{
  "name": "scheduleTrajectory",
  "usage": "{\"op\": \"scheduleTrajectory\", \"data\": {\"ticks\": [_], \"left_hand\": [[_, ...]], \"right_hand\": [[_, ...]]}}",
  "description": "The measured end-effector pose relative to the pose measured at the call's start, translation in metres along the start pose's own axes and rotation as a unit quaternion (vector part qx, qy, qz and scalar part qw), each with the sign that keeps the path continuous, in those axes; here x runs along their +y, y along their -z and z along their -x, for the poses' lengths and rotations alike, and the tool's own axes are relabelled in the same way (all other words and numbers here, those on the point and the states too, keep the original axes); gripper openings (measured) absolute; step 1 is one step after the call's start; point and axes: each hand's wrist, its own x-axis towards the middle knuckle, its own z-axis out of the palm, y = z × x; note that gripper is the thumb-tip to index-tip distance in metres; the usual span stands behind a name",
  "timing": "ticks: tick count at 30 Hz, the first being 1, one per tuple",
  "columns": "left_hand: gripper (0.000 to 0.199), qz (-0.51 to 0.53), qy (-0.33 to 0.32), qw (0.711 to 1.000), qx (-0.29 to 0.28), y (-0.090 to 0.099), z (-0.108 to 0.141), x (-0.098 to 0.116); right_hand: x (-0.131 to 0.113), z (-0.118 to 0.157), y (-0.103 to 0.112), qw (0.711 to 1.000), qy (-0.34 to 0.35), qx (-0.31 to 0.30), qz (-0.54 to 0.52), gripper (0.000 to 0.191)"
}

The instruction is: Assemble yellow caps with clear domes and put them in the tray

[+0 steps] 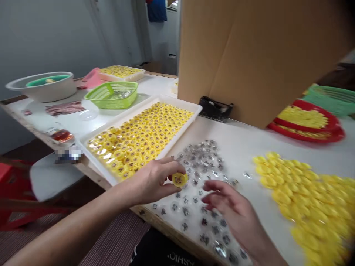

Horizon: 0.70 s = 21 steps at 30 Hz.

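Odds and ends about a white tabletop [238,138].
A pale basin [52,94] stands at its left corner; a crumpled cloth [65,108], a clear lid [88,115] and a small amber dish [62,136] lie nearby, the dish closest to the near edge. A black tape dispenser [215,109] sits at the foot of an upright cardboard sheet [235,55]. Below the near edge, leftward, show a white seat [51,181] and a red stool [12,214]; blue fabric [156,11] hangs beyond the back edge.

A single head-worn camera faces forward and down across the table [235,147], near the left hand [159,177] and right hand [234,208], wall [55,37] beyond.
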Motion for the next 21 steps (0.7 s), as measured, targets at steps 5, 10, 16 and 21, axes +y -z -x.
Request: {"op": "scheduleTrajectory", "data": {"ticks": [5, 10, 16, 21], "left_hand": [[0.017, 0.085, 0.000, 0.996, 0.018, -0.062, -0.024, 0.018], [0.050, 0.284, 0.103, 0.953, 0.032, -0.093, -0.028, 0.023], [0.031, 0.423, 0.183, 0.887, 0.018, -0.104, -0.027, 0.026], [0.022, 0.294, 0.220, 0.930, 0.010, -0.093, -0.022, 0.036]], "right_hand": [[-0.003, -0.007, -0.017, 0.995, 0.012, -0.011, -0.097, 0.024], [0.014, -0.003, 0.002, 0.990, 0.042, 0.047, -0.127, 0.019], [0.018, 0.002, 0.005, 0.988, 0.048, 0.063, -0.134, 0.020], [0.026, 0.003, -0.002, 0.993, 0.035, 0.080, -0.080, 0.023]]}}
